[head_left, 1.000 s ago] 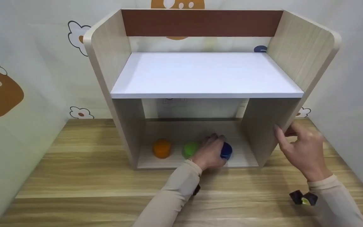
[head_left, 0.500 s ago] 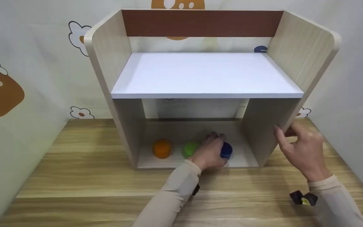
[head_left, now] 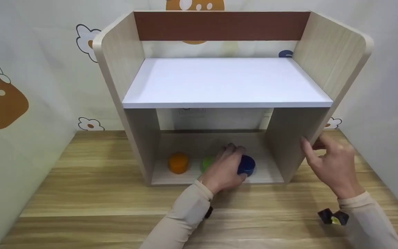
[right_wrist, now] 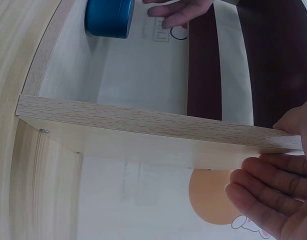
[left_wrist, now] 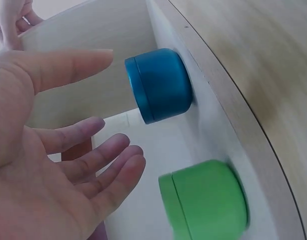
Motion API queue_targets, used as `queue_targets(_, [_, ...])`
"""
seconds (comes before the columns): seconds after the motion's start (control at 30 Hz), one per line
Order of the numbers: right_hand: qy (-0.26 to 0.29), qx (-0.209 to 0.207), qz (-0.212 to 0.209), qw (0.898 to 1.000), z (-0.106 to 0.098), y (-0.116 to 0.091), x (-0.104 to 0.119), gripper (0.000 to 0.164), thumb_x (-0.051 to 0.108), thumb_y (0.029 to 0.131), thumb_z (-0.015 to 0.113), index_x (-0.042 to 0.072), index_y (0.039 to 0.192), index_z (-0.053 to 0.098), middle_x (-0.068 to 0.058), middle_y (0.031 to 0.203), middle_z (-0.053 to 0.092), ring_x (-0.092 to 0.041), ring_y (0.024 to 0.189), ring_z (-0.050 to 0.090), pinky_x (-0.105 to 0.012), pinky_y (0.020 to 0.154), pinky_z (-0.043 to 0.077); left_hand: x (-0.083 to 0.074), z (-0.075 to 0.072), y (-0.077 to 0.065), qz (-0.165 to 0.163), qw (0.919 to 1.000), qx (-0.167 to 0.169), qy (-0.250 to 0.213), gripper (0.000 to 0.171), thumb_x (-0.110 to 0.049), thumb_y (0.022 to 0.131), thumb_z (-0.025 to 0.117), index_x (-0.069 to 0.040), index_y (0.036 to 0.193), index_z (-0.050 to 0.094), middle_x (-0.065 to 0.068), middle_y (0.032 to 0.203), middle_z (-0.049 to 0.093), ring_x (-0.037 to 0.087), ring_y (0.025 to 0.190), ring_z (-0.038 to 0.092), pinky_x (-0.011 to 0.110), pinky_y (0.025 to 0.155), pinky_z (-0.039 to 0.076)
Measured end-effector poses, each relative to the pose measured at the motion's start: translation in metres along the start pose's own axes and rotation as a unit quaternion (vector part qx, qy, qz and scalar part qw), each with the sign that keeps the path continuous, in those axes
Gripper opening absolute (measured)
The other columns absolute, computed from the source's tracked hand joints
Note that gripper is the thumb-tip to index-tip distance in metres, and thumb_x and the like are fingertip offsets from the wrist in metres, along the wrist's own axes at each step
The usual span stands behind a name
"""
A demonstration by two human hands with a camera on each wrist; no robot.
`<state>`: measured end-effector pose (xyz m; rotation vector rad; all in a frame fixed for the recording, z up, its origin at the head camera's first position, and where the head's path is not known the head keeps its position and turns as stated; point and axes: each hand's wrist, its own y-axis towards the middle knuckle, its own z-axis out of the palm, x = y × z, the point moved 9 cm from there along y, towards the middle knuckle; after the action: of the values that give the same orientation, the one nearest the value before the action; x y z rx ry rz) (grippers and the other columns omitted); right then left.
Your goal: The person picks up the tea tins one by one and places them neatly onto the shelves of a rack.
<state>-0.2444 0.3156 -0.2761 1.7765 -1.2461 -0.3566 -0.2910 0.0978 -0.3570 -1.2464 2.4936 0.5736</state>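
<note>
A blue round tin (head_left: 248,166) with a lid stands on the bottom board of a small wooden shelf unit, towards the right. My left hand (head_left: 224,171) is just left of it, thumb and fingers spread; in the left wrist view a gap shows between the fingertips and the blue tin (left_wrist: 163,82). Beside it stands a green round tin (left_wrist: 208,202), partly covered by that hand in the head view. An orange round tin (head_left: 178,163) is farther left. My right hand (head_left: 335,166) pinches the front edge of the right side panel (right_wrist: 143,122), thumb inside, fingers outside.
Above the tins spans a white upper shelf (head_left: 226,83), which limits the height over the lower compartment. The left side panel (head_left: 143,138) closes off the other end. The unit stands on a wood-grain table (head_left: 92,197) against a patterned wall.
My left hand has loosened from the blue tin and drawn slightly left, uncovering more of the tin and covering more of the green one. The right hand keeps its place on the panel.
</note>
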Motion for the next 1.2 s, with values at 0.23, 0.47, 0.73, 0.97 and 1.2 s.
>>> queue_targets(0.23, [0.001, -0.019, -0.011, 1.0, -0.002, 0.0, 0.001, 0.013, 0.008, 0.085, 0.074, -0.001, 0.093, 0.072, -0.01, 0.074, 0.074, -0.029, 0.057, 0.07, -0.013, 0.057, 0.045, 0.005, -0.015, -0.014, 0.013, 0.9992, -0.033, 0.016, 0.058, -0.018, 0.083, 0.08, -0.003, 0.134, 0.057, 0.013, 0.125, 0.058, 0.03, 0.115, 0.056, 0.04, 0.102, 0.046])
queue_targets(0.47, [-0.002, -0.006, -0.004, 1.0, -0.001, 0.0, 0.001, 0.015, 0.01, 0.087, 0.073, -0.003, 0.095, 0.072, -0.013, 0.077, 0.074, -0.029, 0.059, 0.071, -0.007, 0.059, 0.042, 0.019, -0.026, -0.03, 0.001, 0.9985, -0.049, 0.024, 0.063, -0.02, 0.084, 0.08, -0.002, 0.138, 0.055, 0.017, 0.133, 0.057, 0.035, 0.12, 0.055, 0.046, 0.101, 0.048])
queue_targets(0.73, [-0.001, 0.002, -0.002, 1.0, 0.0, 0.001, 0.001, 0.017, 0.01, 0.087, 0.073, -0.004, 0.097, 0.071, -0.014, 0.079, 0.075, -0.03, 0.06, 0.071, -0.005, 0.06, 0.04, 0.029, -0.041, -0.045, -0.023, 0.9978, -0.054, 0.032, 0.064, -0.023, 0.085, 0.081, -0.005, 0.141, 0.054, 0.015, 0.133, 0.058, 0.032, 0.114, 0.058, 0.047, 0.095, 0.051])
queue_targets(0.97, [-0.001, 0.002, -0.005, 1.0, 0.0, 0.001, 0.001, 0.018, 0.011, 0.088, 0.073, -0.004, 0.097, 0.072, -0.015, 0.079, 0.075, -0.029, 0.06, 0.071, -0.004, 0.059, 0.04, 0.034, -0.054, -0.059, -0.023, 0.9965, -0.069, 0.04, 0.063, -0.022, 0.085, 0.081, -0.005, 0.139, 0.054, 0.014, 0.131, 0.057, 0.031, 0.113, 0.057, 0.047, 0.093, 0.051])
queue_targets(1.2, [-0.007, -0.018, -0.019, 1.0, -0.003, 0.001, 0.002, 0.015, 0.012, 0.085, 0.075, -0.001, 0.092, 0.073, -0.01, 0.071, 0.073, -0.029, 0.056, 0.07, -0.014, 0.056, 0.046, 0.039, -0.074, -0.073, -0.013, 0.9936, -0.102, 0.045, 0.059, -0.021, 0.083, 0.083, -0.003, 0.133, 0.058, 0.018, 0.128, 0.059, 0.036, 0.113, 0.059, 0.051, 0.09, 0.053])
